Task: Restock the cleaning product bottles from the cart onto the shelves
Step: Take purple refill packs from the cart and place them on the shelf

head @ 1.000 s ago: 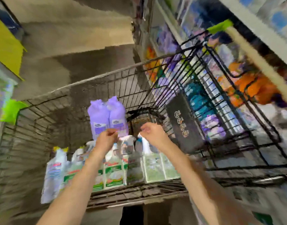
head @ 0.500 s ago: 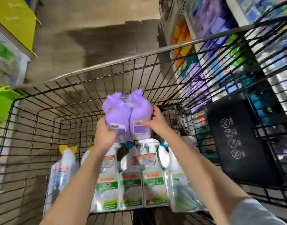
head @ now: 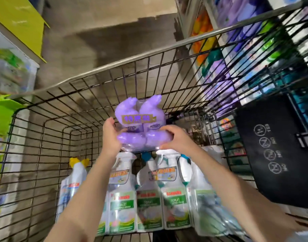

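Both hands hold a purple bottle pack [head: 141, 123] in the air above the cart [head: 115, 68], close to the middle of the view. It is two purple bottles side by side, wrapped together in clear film, with a tan label strip [head: 138, 119] across both. The left hand [head: 111, 137] grips the pack at its nine o'clock side, fingers pointing up along the film. The right hand [head: 176, 138] grips it at about four o'clock, fingers curled over the lower bulge of the right bottle and thumb underneath. The pack is upright, its tops towards twelve o'clock, and touches none of the goods below. At six o'clock from the pack, spray bottles [head: 169, 198] with white triggers and green labels stand packed in a row on the cart floor. At seven o'clock from it, beside that row, stands a white bottle pair with yellow caps [head: 76, 172]. A black panel [head: 272, 154] with white round symbols hangs on the cart's wall at three o'clock. Beyond that wall, from one to three o'clock, shelves [head: 237, 32] carry blurred purple, orange and green goods. A green plastic corner [head: 3, 112] sits on the cart rim at nine o'clock, and a yellow board [head: 19, 20] is at eleven o'clock.
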